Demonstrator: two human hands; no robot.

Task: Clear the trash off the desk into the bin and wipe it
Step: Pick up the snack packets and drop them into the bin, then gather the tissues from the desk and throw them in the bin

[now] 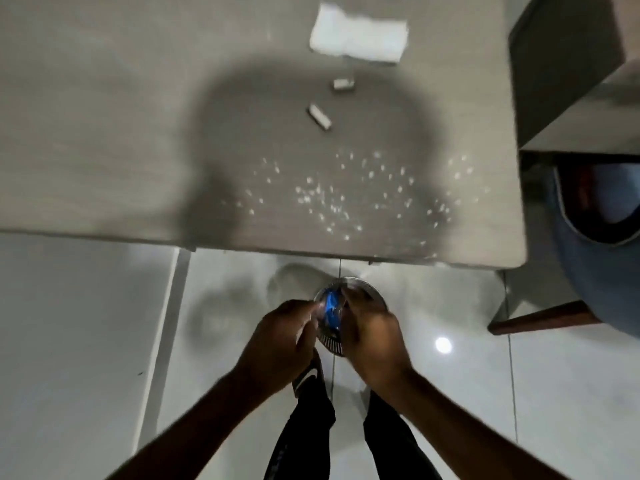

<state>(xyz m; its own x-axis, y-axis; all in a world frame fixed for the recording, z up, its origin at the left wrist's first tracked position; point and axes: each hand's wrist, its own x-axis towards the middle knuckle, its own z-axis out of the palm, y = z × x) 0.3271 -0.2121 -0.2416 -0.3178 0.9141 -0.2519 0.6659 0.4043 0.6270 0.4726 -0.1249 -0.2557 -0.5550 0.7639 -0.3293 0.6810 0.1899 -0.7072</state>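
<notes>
Below, a grey surface (104,133) carries a white cloth (358,38) at its far side, two small scraps (319,117) near the middle and scattered crumbs (329,199) by the near edge. On the floor, both hands meet over the bin (360,289): left hand (277,337) and right hand (374,334) fingers pinching something blue (330,306), blurred.

Matt grey wood-grain laminate desk top (104,133), smooth, dusted with pale crumbs (332,199). Soft white folded paper tissue (358,38). Round metal mesh bin (360,289), dull shine. Glossy white floor tiles (554,375), reflective.
</notes>
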